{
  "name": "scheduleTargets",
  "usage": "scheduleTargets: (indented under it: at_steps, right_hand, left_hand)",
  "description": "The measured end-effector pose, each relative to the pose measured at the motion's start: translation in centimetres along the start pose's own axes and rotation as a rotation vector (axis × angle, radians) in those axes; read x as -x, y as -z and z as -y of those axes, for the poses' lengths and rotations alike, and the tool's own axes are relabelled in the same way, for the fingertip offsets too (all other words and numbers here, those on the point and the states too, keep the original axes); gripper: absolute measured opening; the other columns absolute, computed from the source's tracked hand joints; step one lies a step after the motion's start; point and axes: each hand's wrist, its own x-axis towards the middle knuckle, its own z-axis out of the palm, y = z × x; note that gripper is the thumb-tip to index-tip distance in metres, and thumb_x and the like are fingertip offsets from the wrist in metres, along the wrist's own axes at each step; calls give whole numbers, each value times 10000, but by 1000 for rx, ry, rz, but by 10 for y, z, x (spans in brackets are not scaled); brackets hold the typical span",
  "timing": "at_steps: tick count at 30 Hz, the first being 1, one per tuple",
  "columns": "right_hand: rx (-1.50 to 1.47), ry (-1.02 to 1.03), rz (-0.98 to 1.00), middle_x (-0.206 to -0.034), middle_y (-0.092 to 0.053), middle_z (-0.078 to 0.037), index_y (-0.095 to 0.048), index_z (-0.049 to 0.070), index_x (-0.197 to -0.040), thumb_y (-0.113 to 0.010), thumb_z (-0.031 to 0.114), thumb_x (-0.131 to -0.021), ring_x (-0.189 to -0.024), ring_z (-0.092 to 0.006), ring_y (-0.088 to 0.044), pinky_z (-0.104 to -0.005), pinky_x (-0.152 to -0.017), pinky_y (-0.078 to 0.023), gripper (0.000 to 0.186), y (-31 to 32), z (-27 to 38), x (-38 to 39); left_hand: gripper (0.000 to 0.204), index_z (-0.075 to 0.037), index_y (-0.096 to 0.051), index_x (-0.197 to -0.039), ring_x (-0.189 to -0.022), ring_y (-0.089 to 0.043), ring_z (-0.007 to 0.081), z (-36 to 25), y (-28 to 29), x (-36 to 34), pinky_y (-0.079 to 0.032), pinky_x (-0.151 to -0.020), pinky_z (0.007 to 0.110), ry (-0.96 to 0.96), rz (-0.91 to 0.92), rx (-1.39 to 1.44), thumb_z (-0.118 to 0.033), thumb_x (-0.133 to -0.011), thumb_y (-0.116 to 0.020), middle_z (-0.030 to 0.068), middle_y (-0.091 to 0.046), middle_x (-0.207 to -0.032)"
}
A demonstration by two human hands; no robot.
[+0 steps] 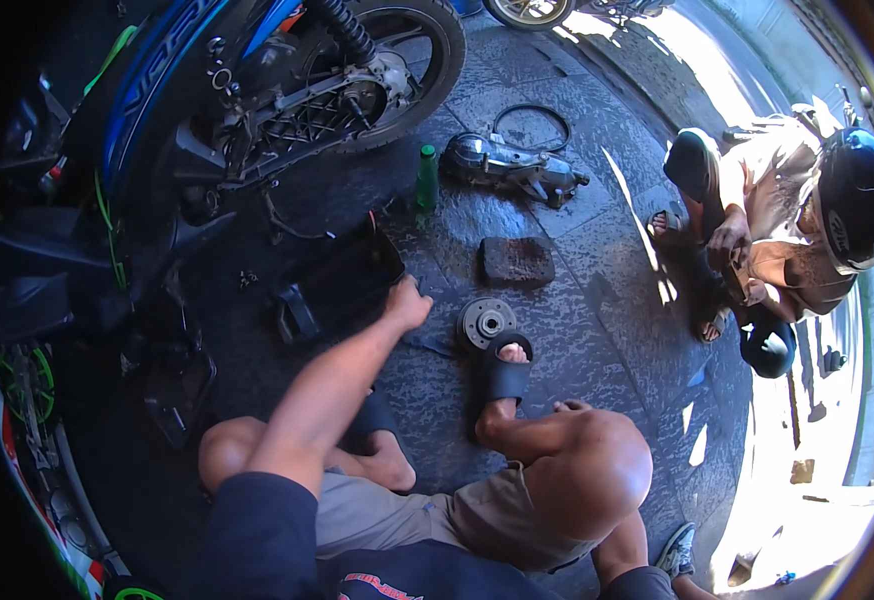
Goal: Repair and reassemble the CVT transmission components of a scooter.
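My left hand (408,304) is closed in a fist beside the near right corner of a black open plastic tray (342,285). Whether it grips the tray's edge or something small, I cannot make out. Just right of the fist, in front of my sandalled foot, a round grey metal drum (488,323) with a hub lies flat on the floor. A dark rectangular block (517,262) lies beyond it. My right forearm (622,548) passes behind my bent right knee. Only what look like fingertips (571,405) show past the knee, so the right hand is mostly hidden.
A blue scooter's rear wheel (427,90) stands at far left-centre. Near it are a green bottle (427,178), a metal engine cover (517,168) and a black belt (565,125). A helmeted person (787,215) crouches at right. Another bike (32,400) stands at left.
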Motion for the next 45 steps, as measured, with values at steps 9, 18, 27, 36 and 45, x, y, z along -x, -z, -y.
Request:
scheduleTargets:
  at_steps: [9,18,27,36,45]
  right_hand:
    - [77,181,46,-871,-701,-99,-645,-52,-1102,-625,225,-960,-672,-132,-636,-274,-581,-500,311,-41,162,-57]
    - [641,516,214,-1074,-685,-225,-644,71,-1228,-697,193,-791,-1047,-402,-650,-459,-926,-512,457,-127,221,-132]
    - [998,768,406,-994,-586,-181,-677,77,-978,-638,-1,-753,-973,-413,-623,-472,-839,-519,242,-138,230,-145]
    - [758,780,323,-983,-597,-165,-633,19,-923,-647,-24,-732,-959,-398,-614,-449,-837,-511,196,-128,214,-139]
    - [658,315,52,-1087,-700,-214,-677,-37,-1123,-622,99,-834,-1039,-356,-674,-387,-937,-510,325,-103,191,-152]
  left_hand:
    - [348,-16,-564,-1074,-966,-659,403,-11,-107,-1,-509,-847,460,-176,-150,262,-197,-817,-714,227,-678,-1000]
    - [217,-22,-542,-1008,-860,-653,335,-19,-131,33,-512,-782,416,-302,-203,473,-76,-847,-678,154,-643,-895]
    - [232,0,-602,-968,-742,-664,241,0,-137,-24,-521,-705,379,259,-257,732,-230,-956,-581,128,-675,-838]
    - [411,-5,-665,-916,-936,-644,427,-30,-130,-54,-498,-834,486,70,-60,365,-388,-980,-530,247,-680,-951]
    - [461,1,-681,-936,-961,-639,418,-38,-143,-48,-493,-865,534,-82,14,118,-419,-993,-499,231,-676,-989]
